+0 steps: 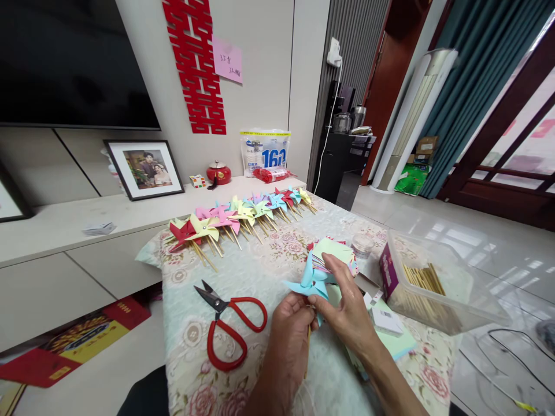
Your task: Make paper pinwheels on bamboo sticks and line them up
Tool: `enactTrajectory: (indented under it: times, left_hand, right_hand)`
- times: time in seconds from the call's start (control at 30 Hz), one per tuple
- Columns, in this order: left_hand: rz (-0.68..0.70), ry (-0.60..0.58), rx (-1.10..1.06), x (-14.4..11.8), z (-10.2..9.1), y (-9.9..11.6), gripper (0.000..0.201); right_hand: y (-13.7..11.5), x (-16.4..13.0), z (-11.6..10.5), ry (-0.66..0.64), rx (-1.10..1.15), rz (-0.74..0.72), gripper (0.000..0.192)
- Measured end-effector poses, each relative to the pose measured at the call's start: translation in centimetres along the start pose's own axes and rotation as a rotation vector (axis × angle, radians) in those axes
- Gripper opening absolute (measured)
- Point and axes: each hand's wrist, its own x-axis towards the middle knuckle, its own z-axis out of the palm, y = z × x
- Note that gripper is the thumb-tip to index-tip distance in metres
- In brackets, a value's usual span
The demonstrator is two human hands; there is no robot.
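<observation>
Two hands meet over the near middle of the table point(260, 271), and both are on the blue pinwheel point(313, 281). Your left hand point(289, 323) is curled closed around the pinwheel's stick point(309, 335), which pokes down between your hands, tilted a little off upright. Your right hand point(347, 312) comes in from the right, its fingers point(340, 271) bent over the folded paper head and pinching it from above; the thumb presses near the centre.

Just behind the pinwheel lies a stack of paper squares point(336, 248), pale green on top, and your right fingers partly cover it. Red scissors point(229, 326) lie flat to the left of your hands, blades part open, close by but not touching them. Farther back, a row of finished pinwheels point(238, 216) runs across the far side of the cloth, heads overlapping, sticks pointing your way. To the right sits a clear box point(433, 283) with sticks in it, and a small round tub point(362, 245) stands between it and the paper.
</observation>
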Motion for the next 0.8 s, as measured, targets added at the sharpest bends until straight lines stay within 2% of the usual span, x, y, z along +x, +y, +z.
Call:
enactTrajectory:
  times: [0.17, 0.3, 0.37, 0.47, 0.53, 0.67, 0.8]
  left_hand:
    - [0.014, -0.035, 0.015, -0.1, 0.0, -0.2, 0.025]
    - [0.0, 0.02, -0.043, 0.1, -0.2, 0.1, 0.028]
    - [0.023, 0.042, -0.08, 0.4, -0.5, 0.3, 0.029]
    - [0.052, 0.065, -0.125, 0.7, -0.8, 0.5, 0.029]
    - [0.058, 0.088, -0.139, 0.8, -0.8, 0.7, 0.028]
    - [0.062, 0.086, -0.149, 0.6, -0.5, 0.8, 0.026]
    - [0.05, 0.065, -0.169, 0.4, -0.3, 0.7, 0.029]
  right_hand:
    - [-0.1, 0.0, -0.1, -0.006, 0.004, 0.017, 0.066]
    - [-0.4, 0.0, -0.4, 0.012, 0.065, 0.041, 0.063]
    - [-0.5, -0.1, -0.5, 0.083, 0.108, 0.095, 0.05]
    - [-0.5, -0.1, -0.7, 0.165, 0.131, 0.127, 0.02]
    - [-0.6, -0.1, -0.7, 0.148, 0.122, 0.081, 0.013]
    - [-0.9, 0.0, -0.4, 0.06, 0.126, -0.023, 0.017]
    - [-1.2, 0.0, -0.2, 0.009, 0.114, -0.053, 0.019]
